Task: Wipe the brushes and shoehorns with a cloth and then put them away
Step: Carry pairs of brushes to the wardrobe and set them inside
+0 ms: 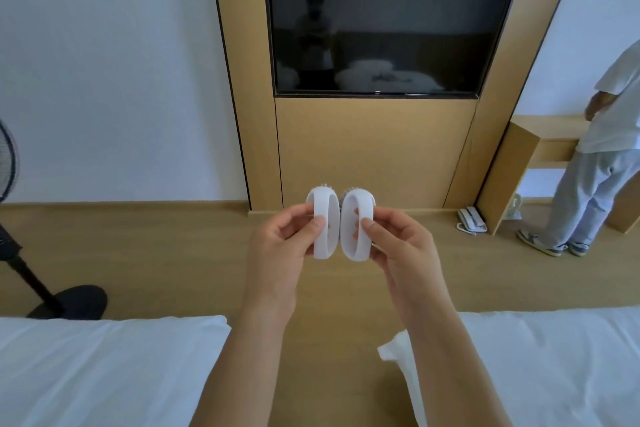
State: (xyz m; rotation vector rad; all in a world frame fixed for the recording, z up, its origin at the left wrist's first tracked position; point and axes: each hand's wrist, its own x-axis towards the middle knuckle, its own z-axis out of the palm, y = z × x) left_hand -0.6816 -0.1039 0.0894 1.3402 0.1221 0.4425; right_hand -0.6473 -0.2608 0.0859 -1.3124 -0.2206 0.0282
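Two white brushes touch side by side above the floor: the left hand (280,239) pinches the left brush (323,224), the right hand (398,241) pinches the right brush (358,227).

- The left brush (322,222) is pinched between the left hand's fingers (300,212) and thumb.
- The right brush (358,226), touching it, is held likewise by the right hand's fingers (390,216).

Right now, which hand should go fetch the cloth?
Probably right. Each hand grips one brush: left hand the left brush, right hand the right brush. The only cloth-like thing, a white corner, lies below the right forearm.
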